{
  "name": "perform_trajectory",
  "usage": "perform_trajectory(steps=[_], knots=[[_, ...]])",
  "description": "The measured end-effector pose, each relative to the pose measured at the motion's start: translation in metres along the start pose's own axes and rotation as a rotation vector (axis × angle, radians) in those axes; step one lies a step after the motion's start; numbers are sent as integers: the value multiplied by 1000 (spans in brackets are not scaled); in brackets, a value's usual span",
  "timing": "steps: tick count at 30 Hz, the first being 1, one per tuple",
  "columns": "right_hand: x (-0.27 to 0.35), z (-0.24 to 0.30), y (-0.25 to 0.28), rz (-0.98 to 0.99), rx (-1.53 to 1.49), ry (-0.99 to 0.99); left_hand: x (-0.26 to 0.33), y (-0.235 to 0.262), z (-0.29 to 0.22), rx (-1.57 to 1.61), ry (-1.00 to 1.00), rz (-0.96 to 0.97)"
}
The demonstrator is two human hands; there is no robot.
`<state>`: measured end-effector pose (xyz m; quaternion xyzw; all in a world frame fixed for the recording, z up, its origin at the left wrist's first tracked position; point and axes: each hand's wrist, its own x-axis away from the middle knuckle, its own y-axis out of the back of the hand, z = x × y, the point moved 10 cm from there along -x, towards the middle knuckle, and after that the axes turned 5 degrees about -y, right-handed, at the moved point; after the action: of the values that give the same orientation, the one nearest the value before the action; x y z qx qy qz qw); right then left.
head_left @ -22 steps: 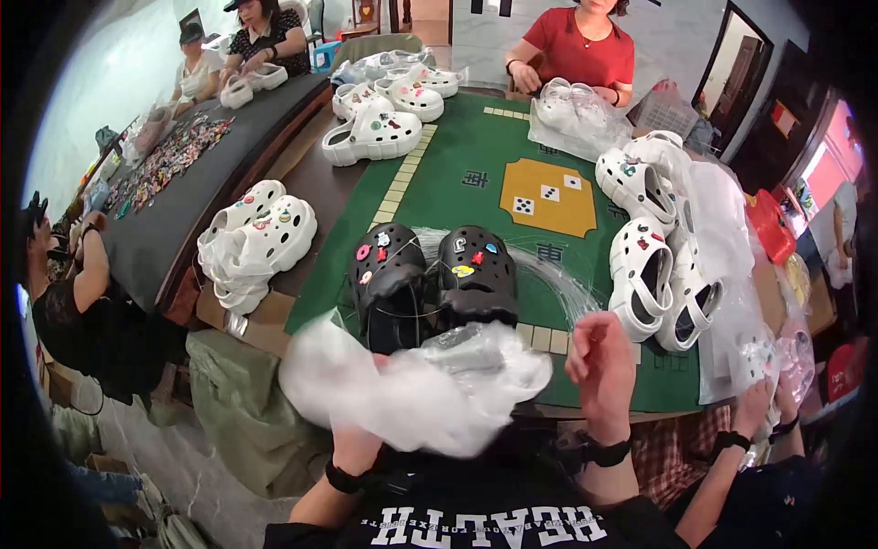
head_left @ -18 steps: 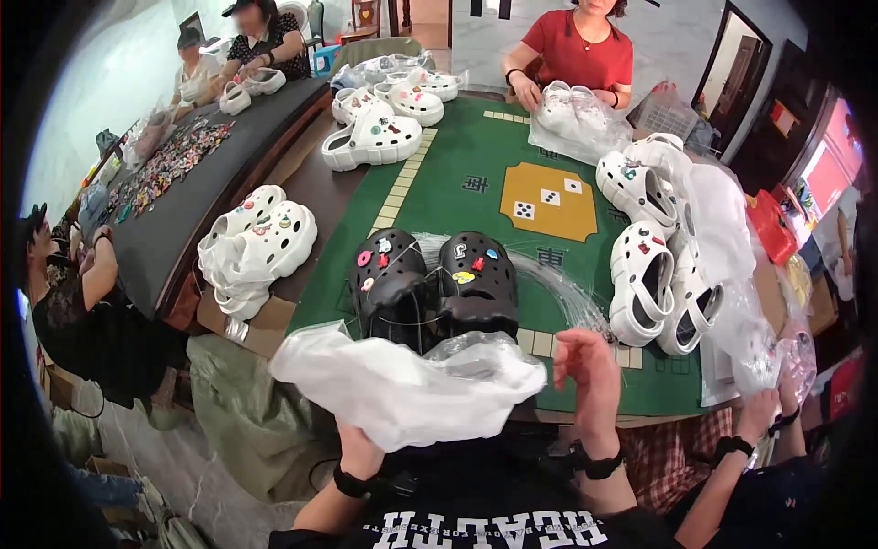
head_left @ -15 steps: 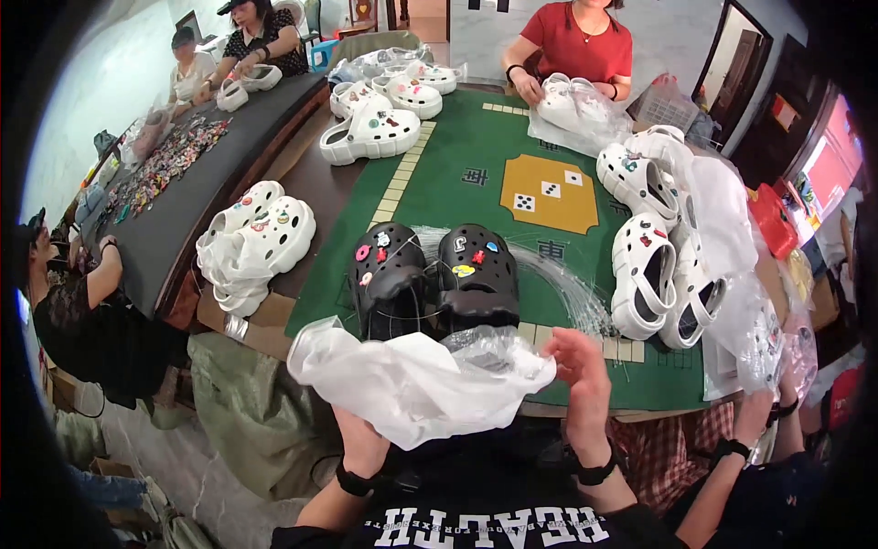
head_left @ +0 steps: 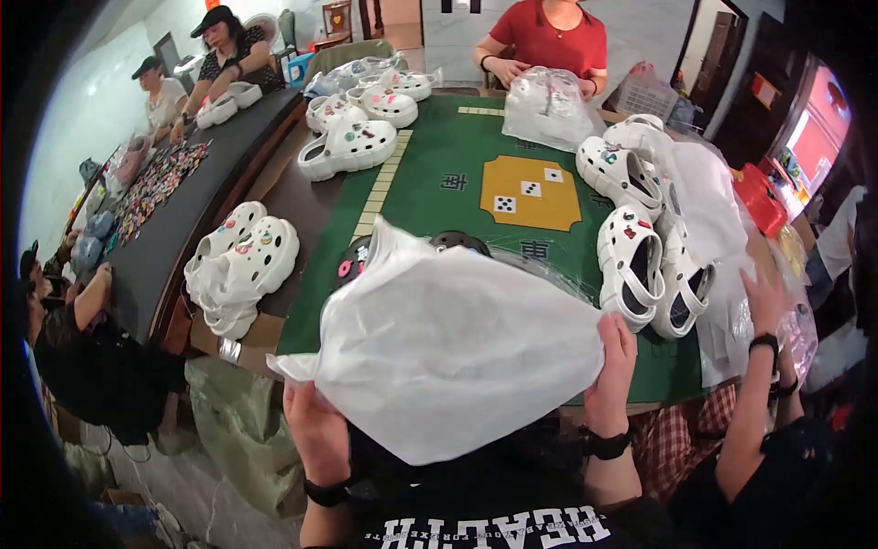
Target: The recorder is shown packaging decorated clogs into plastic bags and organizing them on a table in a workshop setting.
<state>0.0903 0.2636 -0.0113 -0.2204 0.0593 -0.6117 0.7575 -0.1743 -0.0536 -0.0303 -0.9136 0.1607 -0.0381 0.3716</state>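
Observation:
A white, translucent plastic bag (head_left: 457, 348) is stretched out flat between my two hands above the near edge of the table. My left hand (head_left: 315, 425) grips its left side, fingers closed on the plastic. At the opposite side my right hand (head_left: 611, 371) pinches the edge. Behind the bag sits a pair of black clogs with colourful charms; only the tips of the left clog (head_left: 351, 260) and the right clog (head_left: 460, 242) show, the rest being hidden. Clear thin strands lie on the green table mat (head_left: 430, 197) beyond the bag's right side.
White clogs with charms stand at the left (head_left: 247, 261), far left (head_left: 352, 146) and right (head_left: 631, 261). Across the table a person in red (head_left: 549, 41) handles a bagged pair. A co-worker's arm (head_left: 757, 348) reaches in at right. Charms (head_left: 165, 183) cover part of a dark table.
The bunched bag has been spread wide and raised, now covering most of the black clogs. My left hand moved left; my right hand, previously beside the bag, has taken hold of its edge.

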Motion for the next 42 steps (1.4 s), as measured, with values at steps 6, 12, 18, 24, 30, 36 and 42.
perform_trajectory(steps=[6, 12, 18, 24, 30, 36, 42], knots=[[-21, 20, 28, 69, 298, 244, -14, -34, -41, -266, -60, 231], [-4, 44, 17, 116, 329, 304, -57, -103, -91, -871, -256, 413], [5, 52, 7, 221, 401, 370, -66, -157, -15, -1118, -70, 760], [-10, 47, 26, 210, 353, 290, -80, -115, -6, -984, 71, 558], [21, -26, -20, 740, 148, 33, -47, -136, -40, -1293, -206, 673], [10, 0, -1, 551, 132, -45, -81, -112, -46, -1230, -208, 773], [-57, 97, 8, 332, -10, 199, -74, -181, -58, -793, -166, 682]])
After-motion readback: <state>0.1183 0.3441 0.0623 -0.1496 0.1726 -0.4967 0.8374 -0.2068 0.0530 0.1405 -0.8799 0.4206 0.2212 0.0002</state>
